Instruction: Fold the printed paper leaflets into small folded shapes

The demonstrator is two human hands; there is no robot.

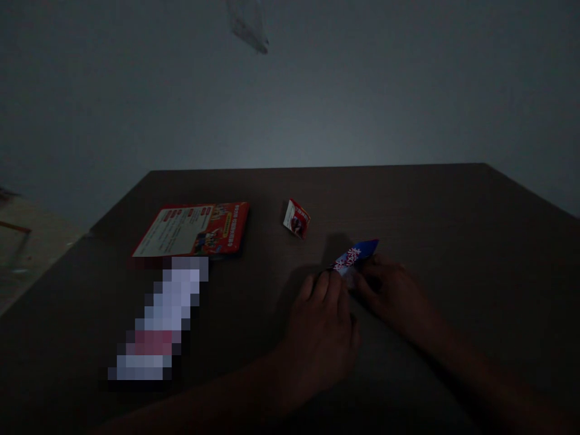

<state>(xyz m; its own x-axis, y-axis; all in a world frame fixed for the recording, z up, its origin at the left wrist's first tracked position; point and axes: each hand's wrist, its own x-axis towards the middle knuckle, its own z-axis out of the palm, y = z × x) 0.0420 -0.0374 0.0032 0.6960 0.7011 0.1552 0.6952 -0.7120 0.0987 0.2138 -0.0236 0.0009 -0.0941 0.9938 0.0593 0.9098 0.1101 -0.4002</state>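
Observation:
Between my two hands is a folded piece of blue paper (356,256) with white and red snowflake-like patterns. My left hand (324,329) is closed over its near left end, fingers curled along the edge. At its right side, my right hand (392,287) pinches the paper with thumb and bent fingers. The paper stands tilted up from the table, and its lower part is hidden behind my fingers. Beyond my hands lies a small folded red and white paper piece (297,219), apart from both.
A red booklet or pack with a pale printed panel (190,231) lies at the left of the dark table (421,205). Nearer me is a bright, pixelated oblong object (158,320). A grey wall (362,90) stands behind the table, with a translucent piece (248,25) on it.

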